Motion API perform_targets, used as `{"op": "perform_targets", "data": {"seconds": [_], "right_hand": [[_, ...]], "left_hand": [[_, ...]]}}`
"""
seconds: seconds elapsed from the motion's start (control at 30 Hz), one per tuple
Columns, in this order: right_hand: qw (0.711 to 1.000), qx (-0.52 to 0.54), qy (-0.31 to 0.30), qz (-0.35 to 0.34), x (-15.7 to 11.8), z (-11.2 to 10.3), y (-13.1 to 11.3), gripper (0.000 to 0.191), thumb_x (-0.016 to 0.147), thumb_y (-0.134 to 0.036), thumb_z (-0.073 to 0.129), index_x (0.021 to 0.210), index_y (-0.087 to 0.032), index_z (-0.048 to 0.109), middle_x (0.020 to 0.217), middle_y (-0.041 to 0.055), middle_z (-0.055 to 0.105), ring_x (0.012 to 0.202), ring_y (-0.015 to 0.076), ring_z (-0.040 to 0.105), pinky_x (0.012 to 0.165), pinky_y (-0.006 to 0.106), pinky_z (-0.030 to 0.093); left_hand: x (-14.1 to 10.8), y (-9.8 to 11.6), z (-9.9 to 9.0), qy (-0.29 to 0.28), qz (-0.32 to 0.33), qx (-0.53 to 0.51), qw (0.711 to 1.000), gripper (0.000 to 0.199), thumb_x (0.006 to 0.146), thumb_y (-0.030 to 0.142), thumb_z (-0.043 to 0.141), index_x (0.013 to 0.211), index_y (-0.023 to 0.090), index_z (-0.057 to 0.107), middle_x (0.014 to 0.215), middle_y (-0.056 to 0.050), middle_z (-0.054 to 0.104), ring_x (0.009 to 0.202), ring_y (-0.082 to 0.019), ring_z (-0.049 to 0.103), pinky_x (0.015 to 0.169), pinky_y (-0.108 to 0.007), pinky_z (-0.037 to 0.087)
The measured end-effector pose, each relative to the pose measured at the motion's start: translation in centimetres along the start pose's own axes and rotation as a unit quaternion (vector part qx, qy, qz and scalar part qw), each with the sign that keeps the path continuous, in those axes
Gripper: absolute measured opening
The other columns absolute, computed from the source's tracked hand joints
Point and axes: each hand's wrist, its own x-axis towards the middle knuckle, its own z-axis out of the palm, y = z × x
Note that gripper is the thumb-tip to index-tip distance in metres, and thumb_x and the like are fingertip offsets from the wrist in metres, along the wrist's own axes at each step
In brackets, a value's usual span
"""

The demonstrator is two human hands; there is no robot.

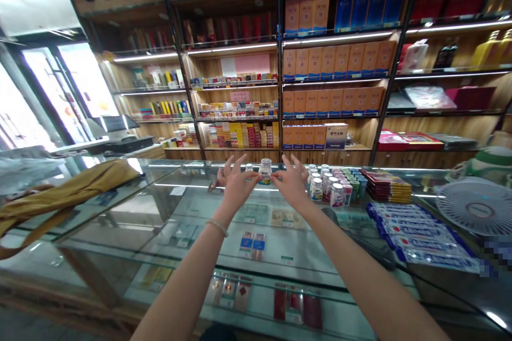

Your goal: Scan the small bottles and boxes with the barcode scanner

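Note:
A small clear jar with a pale lid (265, 165) is at the far side of the glass counter, pinched between the fingertips of both hands. My left hand (237, 184) grips its left side with thumb and finger, the other fingers raised. From the right, my right hand (293, 184) holds it the same way. Whether the jar's base touches the glass cannot be made out. Just behind my left fingers stands another small jar (248, 167). Several white-lidded jars (316, 188) are grouped to the right of my right hand.
Right of the jars lie stacked red-and-gold packs (387, 185), blue-and-white packets (420, 232) and a white fan (476, 208). A mustard cloth bag (76, 186) rests at left. Boxed goods (332, 61) fill shelves behind the glass counter (200, 256).

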Motion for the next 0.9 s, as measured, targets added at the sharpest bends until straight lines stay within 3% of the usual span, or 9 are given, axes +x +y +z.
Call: {"op": "perform_targets", "data": {"seconds": [0.13, 0.37, 0.63, 0.9], "right_hand": [[1.0, 0.004, -0.012, 0.001, -0.2, 2.6, -1.1, 0.017, 0.091, -0.037, 0.064, 0.093, -0.031, 0.08, 0.158, 0.0049, 0.042, 0.148, 0.0302, 0.022, 0.113, 0.059, 0.016], [0.999, -0.002, -0.046, 0.009, -1.2, 7.1, -2.0, 0.017, 0.093, -0.034, 0.063, 0.095, -0.03, 0.08, 0.158, 0.007, 0.041, 0.148, 0.0296, 0.023, 0.112, 0.059, 0.018], [0.997, -0.025, -0.079, 0.009, -1.3, 10.7, -2.2, 0.018, 0.093, -0.034, 0.062, 0.097, -0.029, 0.079, 0.157, 0.0071, 0.042, 0.148, 0.0289, 0.023, 0.114, 0.056, 0.016], [0.994, -0.042, -0.098, -0.001, -1.0, 13.3, -1.7, 0.02, 0.093, -0.033, 0.06, 0.093, -0.027, 0.079, 0.157, 0.0073, 0.043, 0.149, 0.029, 0.023, 0.115, 0.056, 0.013]], "left_hand": [[-0.6, -2.2, 0.1, -0.021, -0.02, 0.017, 0.999, 0.012, 0.083, 0.043, 0.073, 0.085, 0.034, 0.081, 0.152, 0.0, 0.05, 0.148, -0.037, 0.026, 0.12, -0.066, 0.011], [-2.3, -6.0, 1.9, -0.07, -0.054, 0.019, 0.996, 0.011, 0.083, 0.038, 0.074, 0.087, 0.032, 0.082, 0.153, -0.003, 0.049, 0.148, -0.035, 0.026, 0.121, -0.064, 0.011], [-3.0, -9.7, 4.2, -0.098, -0.039, 0.03, 0.994, 0.014, 0.084, 0.04, 0.073, 0.088, 0.03, 0.081, 0.153, -0.004, 0.049, 0.148, -0.034, 0.024, 0.122, -0.059, 0.011], [-3.4, -11.5, 6.0, -0.125, -0.047, 0.048, 0.99, 0.014, 0.084, 0.04, 0.072, 0.088, 0.031, 0.081, 0.151, -0.005, 0.05, 0.146, -0.036, 0.026, 0.12, -0.062, 0.011]]}}
